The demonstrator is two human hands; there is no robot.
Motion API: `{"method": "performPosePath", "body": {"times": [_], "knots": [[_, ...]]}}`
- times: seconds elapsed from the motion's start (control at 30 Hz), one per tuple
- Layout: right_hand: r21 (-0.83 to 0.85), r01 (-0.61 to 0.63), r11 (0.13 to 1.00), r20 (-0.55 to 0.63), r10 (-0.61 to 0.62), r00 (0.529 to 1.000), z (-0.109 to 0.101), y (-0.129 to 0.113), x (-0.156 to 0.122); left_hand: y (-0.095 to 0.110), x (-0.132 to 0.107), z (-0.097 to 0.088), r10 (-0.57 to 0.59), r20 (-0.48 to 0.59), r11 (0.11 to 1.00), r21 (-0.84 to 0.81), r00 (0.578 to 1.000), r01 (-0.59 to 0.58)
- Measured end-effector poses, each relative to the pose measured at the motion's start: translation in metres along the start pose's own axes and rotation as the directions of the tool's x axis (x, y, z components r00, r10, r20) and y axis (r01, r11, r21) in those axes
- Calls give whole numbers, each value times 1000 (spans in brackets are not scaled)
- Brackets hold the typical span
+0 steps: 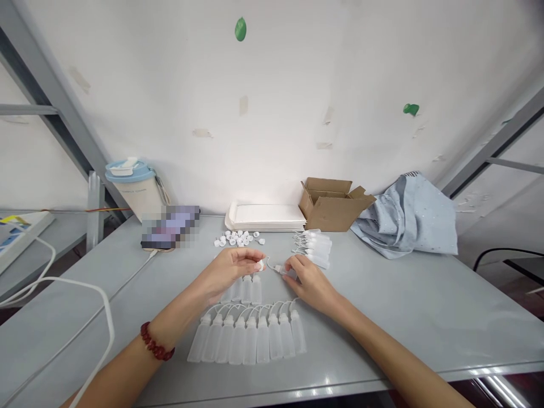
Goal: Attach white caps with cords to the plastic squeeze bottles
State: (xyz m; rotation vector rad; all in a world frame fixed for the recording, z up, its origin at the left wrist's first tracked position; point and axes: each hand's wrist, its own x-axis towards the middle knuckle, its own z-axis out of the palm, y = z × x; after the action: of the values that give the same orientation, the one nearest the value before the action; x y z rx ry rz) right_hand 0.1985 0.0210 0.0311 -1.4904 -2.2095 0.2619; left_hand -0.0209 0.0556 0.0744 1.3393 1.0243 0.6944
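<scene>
My left hand (pixel 232 265) pinches a small white cap (pixel 259 264) between its fingertips, joined by a thin strap to a little translucent bottle (pixel 284 270) that my right hand (pixel 309 281) grips. Both hands hover above the grey table (pixel 425 306). Just below them lies a row of several translucent squeeze bottles (pixel 249 339) side by side, with a few more (pixel 246 290) under my left hand. A pile of loose white caps (pixel 238 238) sits behind my left hand. Another cluster of bottles (pixel 313 247) lies behind my right hand.
An open cardboard box (pixel 331 205) and a stack of white trays (pixel 263 217) stand at the back by the wall. A light blue cloth (pixel 408 218) lies at the right. At the left are a phone (pixel 170 228), a lidded tub (pixel 136 190) and a white cable (pixel 85 294).
</scene>
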Motion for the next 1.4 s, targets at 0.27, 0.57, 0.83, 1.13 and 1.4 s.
{"method": "performPosePath", "body": {"times": [0.27,0.57,0.83,1.13,1.4], "knots": [[297,-83,951,-93,115,989,-8,-2,1,5,-4,1,1,83,991,-132,997,10],[763,-143,630,114,87,990,-16,-20,-2,-3,-1,5,65,38,983,-173,997,-57],[879,-176,443,197,0,980,-17,-27,-5,-7,-1,17,165,3,967,-197,986,-162],[898,-195,394,215,-6,977,-18,-28,-5,-6,-3,20,225,9,967,-128,974,-222],[852,-159,499,179,8,984,-19,-25,-6,-4,-2,16,273,49,962,-33,961,-272]]}}
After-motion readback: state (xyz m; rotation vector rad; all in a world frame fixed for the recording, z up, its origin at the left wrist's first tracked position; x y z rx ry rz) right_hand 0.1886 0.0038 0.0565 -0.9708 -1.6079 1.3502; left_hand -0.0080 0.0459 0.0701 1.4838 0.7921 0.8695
